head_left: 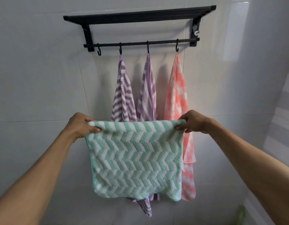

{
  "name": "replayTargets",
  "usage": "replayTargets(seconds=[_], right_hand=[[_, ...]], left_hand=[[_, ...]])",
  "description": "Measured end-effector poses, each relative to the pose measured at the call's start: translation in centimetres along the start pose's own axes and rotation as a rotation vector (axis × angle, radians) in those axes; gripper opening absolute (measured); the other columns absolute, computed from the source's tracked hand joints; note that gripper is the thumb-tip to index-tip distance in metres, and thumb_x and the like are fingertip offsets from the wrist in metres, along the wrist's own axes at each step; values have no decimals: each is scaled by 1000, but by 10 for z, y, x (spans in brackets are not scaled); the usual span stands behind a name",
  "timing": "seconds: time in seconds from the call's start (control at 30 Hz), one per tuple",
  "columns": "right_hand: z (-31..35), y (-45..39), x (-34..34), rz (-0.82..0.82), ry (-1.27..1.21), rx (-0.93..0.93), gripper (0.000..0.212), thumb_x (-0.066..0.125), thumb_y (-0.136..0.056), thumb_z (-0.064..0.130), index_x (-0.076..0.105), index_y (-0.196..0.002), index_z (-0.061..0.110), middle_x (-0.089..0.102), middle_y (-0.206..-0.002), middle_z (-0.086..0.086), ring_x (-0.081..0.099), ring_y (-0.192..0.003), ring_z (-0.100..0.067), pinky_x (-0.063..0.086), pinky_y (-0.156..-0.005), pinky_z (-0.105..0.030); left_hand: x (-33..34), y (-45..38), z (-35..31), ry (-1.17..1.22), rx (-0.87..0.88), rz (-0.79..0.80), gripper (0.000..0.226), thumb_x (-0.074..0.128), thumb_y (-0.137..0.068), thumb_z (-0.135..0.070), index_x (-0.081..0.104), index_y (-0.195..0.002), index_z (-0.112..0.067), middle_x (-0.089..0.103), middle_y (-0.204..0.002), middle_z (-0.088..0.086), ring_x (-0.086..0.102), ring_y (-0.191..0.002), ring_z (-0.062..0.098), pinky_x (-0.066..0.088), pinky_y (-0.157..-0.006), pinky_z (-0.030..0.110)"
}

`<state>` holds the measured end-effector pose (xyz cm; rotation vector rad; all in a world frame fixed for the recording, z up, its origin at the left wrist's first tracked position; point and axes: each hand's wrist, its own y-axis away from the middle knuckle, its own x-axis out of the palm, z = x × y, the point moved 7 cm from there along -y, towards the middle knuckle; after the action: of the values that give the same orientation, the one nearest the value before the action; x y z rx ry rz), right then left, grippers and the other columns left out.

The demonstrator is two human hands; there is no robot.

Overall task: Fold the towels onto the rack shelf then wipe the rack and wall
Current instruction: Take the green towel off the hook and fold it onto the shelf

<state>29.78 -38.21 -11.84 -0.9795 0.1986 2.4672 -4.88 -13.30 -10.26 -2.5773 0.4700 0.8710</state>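
Observation:
A green and white zigzag towel [137,161] hangs spread out in front of me, below the rack. My left hand [82,124] pinches its top left corner and my right hand [195,121] pinches its top right corner. Above on the wall is the black rack: a slatted shelf [138,15] with a hook bar [140,43] under it. Two purple striped towels [123,93] [147,93] and a pink checked towel [177,93] hang from three hooks behind the green one. The leftmost hook [99,51] carries nothing.
The white tiled wall [43,78] runs behind the rack and meets a side wall [262,78] on the right. A small round silver hook [195,30] sits by the rack's right bracket. Something green and blurred [240,215] shows at the bottom right.

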Motion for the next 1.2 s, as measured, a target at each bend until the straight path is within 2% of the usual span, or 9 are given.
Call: replayTargets(seconds=[0.23,0.37,0.47,0.53,0.67,0.83,0.97,1.03,1.2], right_hand=[[27,1,-23,34,-626,-130,83,94,-58,38,62,-127,4,71,-122,-15,69,-111,-32,59,-91,-45],[14,18,27,276,-443,-50,64,88,-70,14,63,-128,12,72,-123,-7,69,-114,-28,53,-100,-52],[-15,20,50,227,-531,37,89,98,-51,44,67,-124,4,74,-118,-12,70,-111,-31,50,-103,-57],[-16,22,56,188,-784,79,81,85,-70,56,65,-128,3,72,-122,-13,68,-116,-31,47,-107,-53],[-22,34,79,332,-934,158,63,71,-88,45,61,-134,3,67,-130,-18,64,-121,-35,46,-109,-52],[-25,39,79,310,-1112,137,65,67,-89,48,63,-132,-1,68,-123,-21,68,-106,-34,58,-92,-46],[-26,39,79,306,-1073,135,84,90,-71,37,58,-135,-7,66,-125,-25,71,-103,-35,61,-79,-44],[-26,40,80,301,-1164,141,62,75,-85,40,65,-125,-6,70,-115,-24,73,-94,-34,63,-74,-43],[-43,43,99,352,-1107,246,56,71,-86,21,58,-134,-5,64,-129,-27,68,-108,-39,58,-90,-51]], left_hand=[[-42,-15,-25,633,109,-47,35,82,-77,-11,70,-108,1,72,-113,20,72,-81,24,63,-68,29],[0,15,6,558,-56,140,65,99,-52,-23,73,-108,-4,77,-107,10,75,-95,27,63,-77,36],[18,23,38,639,-248,60,55,90,-59,-23,71,-103,3,76,-99,19,75,-80,30,62,-68,40],[13,14,41,779,-315,57,53,86,-70,-29,70,-108,4,76,-101,21,75,-79,32,62,-69,48],[27,29,42,675,-342,352,84,100,-43,-38,72,-111,2,75,-107,22,74,-91,36,61,-77,53],[36,35,48,829,-384,358,62,84,-69,-39,72,-114,1,72,-115,22,73,-90,32,62,-76,44],[35,38,45,726,-337,405,88,102,-37,-30,71,-109,8,72,-111,28,74,-86,37,61,-76,50],[36,39,49,777,-364,359,74,95,-54,-31,70,-114,5,70,-116,27,72,-92,37,56,-89,52],[57,59,56,711,-350,546,91,104,-35,-23,71,-115,6,69,-120,28,69,-106,44,57,-87,57]])
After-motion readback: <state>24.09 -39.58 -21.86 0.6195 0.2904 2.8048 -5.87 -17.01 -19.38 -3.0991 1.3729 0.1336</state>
